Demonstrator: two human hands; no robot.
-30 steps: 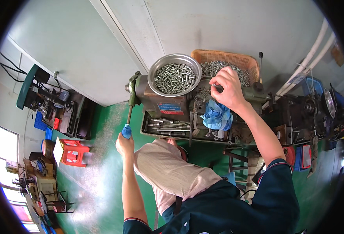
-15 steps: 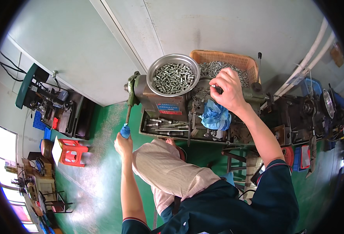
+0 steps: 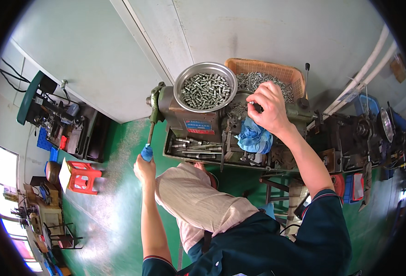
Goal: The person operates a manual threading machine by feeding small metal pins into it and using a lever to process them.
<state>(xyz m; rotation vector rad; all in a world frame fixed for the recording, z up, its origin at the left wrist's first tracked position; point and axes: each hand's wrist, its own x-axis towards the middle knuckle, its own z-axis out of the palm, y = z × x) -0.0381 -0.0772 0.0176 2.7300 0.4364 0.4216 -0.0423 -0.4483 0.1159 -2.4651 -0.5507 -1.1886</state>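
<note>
My left hand (image 3: 145,169) is wrapped round the lower end of a long metal lever (image 3: 151,133), where a blue wrapping (image 3: 147,152) covers the grip. The lever hangs from the left end of a green bench machine (image 3: 167,103). My right hand (image 3: 269,106) is above the middle of the machine, thumb and fingers pinched on a small metal pin (image 3: 252,103). Only the pin's tip shows. A crumpled blue cloth (image 3: 254,137) lies just below that hand. To its left, a round steel bowl (image 3: 206,109) full of small metal pins sits on the machine.
Behind my right hand stands an orange plastic basket (image 3: 263,66) holding many small metal parts. A black-knobbed lever (image 3: 307,76) rises beside it. Metal rods (image 3: 198,148) lie in the machine's tray. A red stool (image 3: 83,177) is at left; another machine (image 3: 364,126) is at right.
Both hands keep their grips and have hardly moved. The tip of the pin shows a little more clearly between my right fingers. The whole view has shifted slightly.
</note>
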